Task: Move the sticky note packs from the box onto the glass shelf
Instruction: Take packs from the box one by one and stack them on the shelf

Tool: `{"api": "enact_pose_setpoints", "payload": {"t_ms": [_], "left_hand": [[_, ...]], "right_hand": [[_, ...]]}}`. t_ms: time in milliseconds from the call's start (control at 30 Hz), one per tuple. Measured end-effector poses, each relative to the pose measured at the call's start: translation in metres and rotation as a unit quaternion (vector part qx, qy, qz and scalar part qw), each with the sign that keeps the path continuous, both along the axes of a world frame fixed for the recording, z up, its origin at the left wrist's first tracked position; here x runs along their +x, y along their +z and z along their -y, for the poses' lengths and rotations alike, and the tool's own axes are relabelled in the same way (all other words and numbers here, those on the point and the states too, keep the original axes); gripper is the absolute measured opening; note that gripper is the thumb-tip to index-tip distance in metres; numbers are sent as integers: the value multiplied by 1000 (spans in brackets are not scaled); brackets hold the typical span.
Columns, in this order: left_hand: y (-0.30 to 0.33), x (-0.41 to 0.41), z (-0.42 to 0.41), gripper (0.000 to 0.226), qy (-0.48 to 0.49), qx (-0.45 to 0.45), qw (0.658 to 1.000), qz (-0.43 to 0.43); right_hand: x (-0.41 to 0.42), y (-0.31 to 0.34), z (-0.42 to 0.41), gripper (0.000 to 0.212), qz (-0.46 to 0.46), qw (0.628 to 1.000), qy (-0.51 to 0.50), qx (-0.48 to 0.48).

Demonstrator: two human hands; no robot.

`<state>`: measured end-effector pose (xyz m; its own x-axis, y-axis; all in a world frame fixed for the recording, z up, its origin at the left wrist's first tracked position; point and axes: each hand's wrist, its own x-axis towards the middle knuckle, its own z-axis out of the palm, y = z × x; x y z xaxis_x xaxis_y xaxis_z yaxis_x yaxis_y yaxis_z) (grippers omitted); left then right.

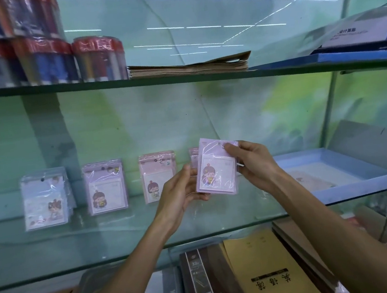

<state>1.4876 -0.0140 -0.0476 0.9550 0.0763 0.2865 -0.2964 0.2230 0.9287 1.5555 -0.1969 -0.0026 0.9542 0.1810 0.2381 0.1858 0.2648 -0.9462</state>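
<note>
We are holding a purple sticky note pack (fingers of both hands clamped on it) above the glass shelf.

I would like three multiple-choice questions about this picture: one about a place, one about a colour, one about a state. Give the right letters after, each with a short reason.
1. Where is the blue box?
A. on the top shelf
B. at the right end of the glass shelf
C. on the floor

2. What colour is the held sticky note pack?
A. light purple
B. green
C. orange

3. How is this pack held?
A. by the left hand only
B. it lies flat on the shelf
C. by both hands, above the shelf

Answers:
1 B: the box rests on the same glass as the standing packs, to their right.
2 A: its card is pale purple under clear wrap.
3 C: the left hand grips its lower left edge, the right hand its upper right.
</note>
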Motion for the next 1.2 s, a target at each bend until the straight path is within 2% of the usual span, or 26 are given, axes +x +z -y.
{"api": "enact_pose_setpoints", "payload": {"t_ms": [100, 267, 633, 800, 900, 1000, 1100, 1200], "left_hand": [[-2, -7, -15, 41, 16, 4, 1000, -1], [-4, -20, -52, 40, 56, 3, 998, -3], [-12, -46, -145, 43, 124, 4, 992, -15], [-14, -54, -169, 36, 143, 8, 989, -23], [-13, -60, -179, 21, 163, 49, 985, -10], [-13, -65, -189, 12, 197, 133, 971, 13], [-15, -66, -202, 11, 231, 192, 954, 7], [-16, -68, -212, 17, 270, 199, 942, 0]], "right_hand": [[-2, -3, -19, 18, -6, 1000, 9, -4], [-8, -6, -64, 8, -5, 999, 38, -1], [-25, -11, -168, 10, 2, 995, 101, -21], [-27, -12, -195, 9, 11, 993, 108, -45], [-29, -13, -205, 12, 11, 992, 109, -64], [-28, -7, -211, 19, 75, 984, 82, -140], [-25, 2, -218, 9, 185, 945, 49, -266], [-22, 7, -232, 6, 237, 915, 24, -325]]}}
